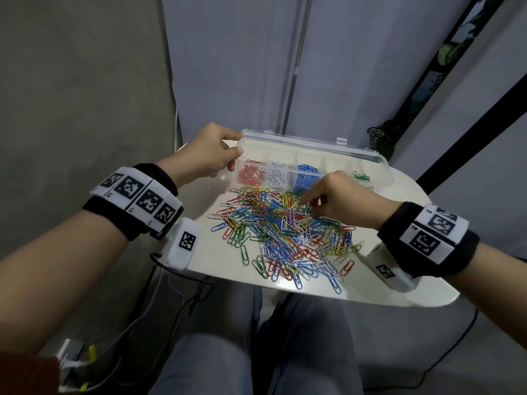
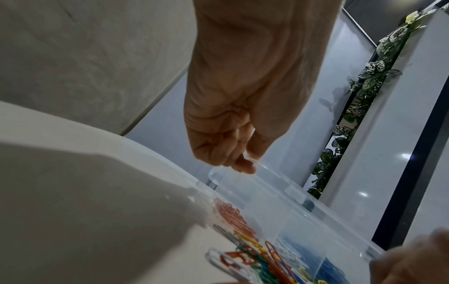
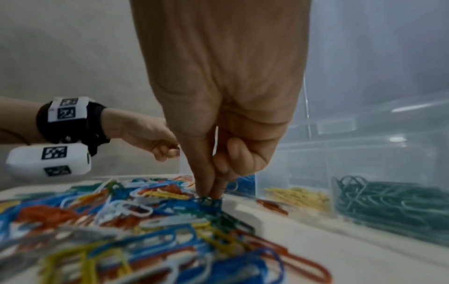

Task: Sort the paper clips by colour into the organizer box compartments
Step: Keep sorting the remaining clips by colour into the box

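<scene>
A clear organizer box (image 1: 379, 163) stands at the back of the white table (image 1: 216, 260), lid raised. Its compartments hold red clips (image 1: 250, 175), white clips (image 1: 277, 178), blue clips (image 1: 306, 178), yellow clips (image 3: 296, 198) and green clips (image 1: 361, 176) (image 3: 388, 203). A mixed pile of paper clips (image 1: 285, 238) (image 3: 121, 221) lies in front of the box. My left hand (image 1: 211, 155) (image 2: 243, 159) grips the box's left end at the lid corner (image 2: 216, 173). My right hand (image 1: 310, 206) (image 3: 212, 194) pinches a green clip (image 3: 210, 200) at the pile's far edge.
The table's front edge runs just beyond my knees (image 1: 256, 352). Cables (image 1: 182, 297) hang at its left side. A grey curtain (image 1: 342, 67) and a plant (image 1: 376, 135) stand behind the box.
</scene>
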Demonstrator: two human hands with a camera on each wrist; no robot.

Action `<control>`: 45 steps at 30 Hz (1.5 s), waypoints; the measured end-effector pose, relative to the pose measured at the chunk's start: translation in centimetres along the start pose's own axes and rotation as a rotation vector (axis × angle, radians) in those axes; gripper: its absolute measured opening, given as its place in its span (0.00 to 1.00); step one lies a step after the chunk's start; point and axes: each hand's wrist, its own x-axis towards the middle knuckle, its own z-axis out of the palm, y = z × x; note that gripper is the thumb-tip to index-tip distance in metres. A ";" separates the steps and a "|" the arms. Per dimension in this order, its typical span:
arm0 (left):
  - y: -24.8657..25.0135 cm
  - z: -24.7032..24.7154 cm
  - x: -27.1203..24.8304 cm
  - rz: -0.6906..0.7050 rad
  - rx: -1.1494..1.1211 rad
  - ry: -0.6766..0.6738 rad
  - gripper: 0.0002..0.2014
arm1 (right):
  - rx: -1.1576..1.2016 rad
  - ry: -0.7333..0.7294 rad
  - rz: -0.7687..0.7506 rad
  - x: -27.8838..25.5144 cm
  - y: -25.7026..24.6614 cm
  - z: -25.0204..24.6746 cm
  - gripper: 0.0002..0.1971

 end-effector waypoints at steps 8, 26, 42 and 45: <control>-0.1 0.0 0.1 -0.011 0.002 -0.001 0.23 | 0.096 0.021 0.062 0.0 -0.1 -0.8 0.05; 0.3 -0.1 -0.2 -0.006 0.031 0.005 0.23 | 0.596 0.270 0.285 6.2 -3.1 -5.4 0.09; 0.6 -0.2 -0.6 0.011 0.049 -0.005 0.23 | -0.159 -0.028 -0.049 1.5 -1.5 0.4 0.09; 0.7 -0.3 -0.6 0.010 0.043 -0.004 0.23 | -0.181 -0.041 -0.048 1.8 -1.4 0.9 0.06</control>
